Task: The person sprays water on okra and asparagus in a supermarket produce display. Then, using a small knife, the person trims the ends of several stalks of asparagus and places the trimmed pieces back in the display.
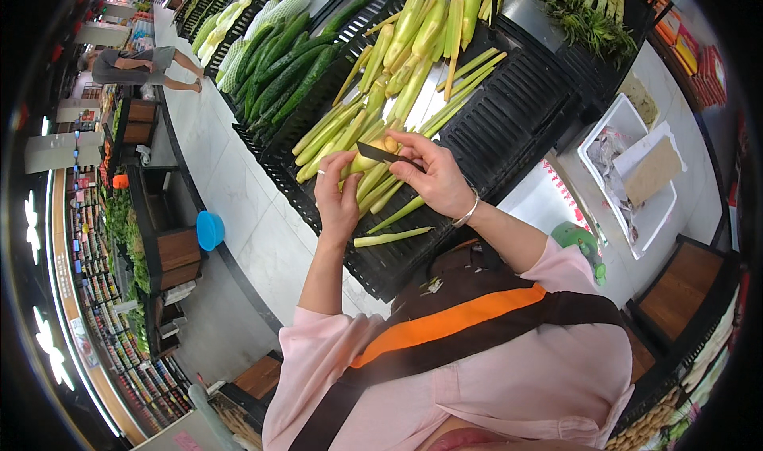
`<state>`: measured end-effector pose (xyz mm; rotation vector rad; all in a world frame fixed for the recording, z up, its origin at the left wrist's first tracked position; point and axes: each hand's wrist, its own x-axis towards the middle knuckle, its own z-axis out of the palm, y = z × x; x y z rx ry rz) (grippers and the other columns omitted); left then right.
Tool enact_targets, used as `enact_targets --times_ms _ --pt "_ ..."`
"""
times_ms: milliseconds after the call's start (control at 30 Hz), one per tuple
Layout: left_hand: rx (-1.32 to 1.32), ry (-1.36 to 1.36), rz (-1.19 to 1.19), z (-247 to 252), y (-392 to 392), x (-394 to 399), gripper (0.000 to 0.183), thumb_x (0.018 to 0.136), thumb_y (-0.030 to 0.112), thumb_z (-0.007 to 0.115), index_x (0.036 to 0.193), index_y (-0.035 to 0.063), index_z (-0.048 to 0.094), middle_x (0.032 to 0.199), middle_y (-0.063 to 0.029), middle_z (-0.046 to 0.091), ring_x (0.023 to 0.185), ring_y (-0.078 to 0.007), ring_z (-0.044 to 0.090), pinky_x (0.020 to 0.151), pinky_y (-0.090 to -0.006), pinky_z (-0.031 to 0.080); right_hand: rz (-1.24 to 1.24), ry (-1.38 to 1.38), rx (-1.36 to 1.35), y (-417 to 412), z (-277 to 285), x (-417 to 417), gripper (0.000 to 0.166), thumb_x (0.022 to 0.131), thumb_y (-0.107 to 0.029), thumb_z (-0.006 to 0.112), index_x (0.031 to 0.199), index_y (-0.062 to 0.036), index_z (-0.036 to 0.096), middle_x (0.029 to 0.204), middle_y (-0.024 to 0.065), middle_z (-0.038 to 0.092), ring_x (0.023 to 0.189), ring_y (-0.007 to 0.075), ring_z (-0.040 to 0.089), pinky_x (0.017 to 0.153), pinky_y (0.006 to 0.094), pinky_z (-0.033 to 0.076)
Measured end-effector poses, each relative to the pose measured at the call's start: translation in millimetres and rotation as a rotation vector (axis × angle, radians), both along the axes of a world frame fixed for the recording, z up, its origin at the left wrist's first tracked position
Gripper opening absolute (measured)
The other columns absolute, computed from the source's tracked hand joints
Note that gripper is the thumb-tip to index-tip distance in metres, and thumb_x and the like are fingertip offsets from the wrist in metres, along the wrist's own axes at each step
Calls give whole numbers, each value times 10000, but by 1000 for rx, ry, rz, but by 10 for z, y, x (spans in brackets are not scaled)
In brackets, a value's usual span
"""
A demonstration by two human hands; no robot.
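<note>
My left hand (338, 192) wears a ring and grips a pale green stalk vegetable (362, 164), which looks like a water bamboo shoot. In my right hand (438, 177) is a small dark-bladed knife (377, 153), its blade lying across the vegetable near the yellowish end. Both hands are above a black plastic crate (489, 123), where several more pale green shoots (411, 40) lie in a pile beyond them. A loose cut stalk (393, 237) rests on the crate's near side.
Cucumbers (292, 69) fill the neighbouring crate on the left. Leafy green stalks (587, 22) lie at the upper right. A white foam box (632, 177) with wrappings stands on the floor at right. Leftward are a blue tub (210, 230) and a person (140, 66) in the aisle.
</note>
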<state>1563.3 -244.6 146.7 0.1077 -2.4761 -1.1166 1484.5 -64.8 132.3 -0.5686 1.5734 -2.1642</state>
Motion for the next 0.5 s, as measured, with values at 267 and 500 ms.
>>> enact_targets --times_ms 267,500 --pt "89 24 -38 69 24 91 363 766 -125 614 1104 6 599 1071 -135 592 994 -278 586 875 -324 461 64 91 -28 197 201 60 455 875 -52 662 1312 -16 540 862 47 583 807 85 556 753 243 489" --pt "100 -30 -73 144 -9 186 370 766 -131 601 1113 0 604 1084 -130 592 1006 -273 582 887 -318 455 128 201 21 297 270 27 429 861 -44 662 1277 -7 563 1042 127 670 910 165 651 817 287 519"
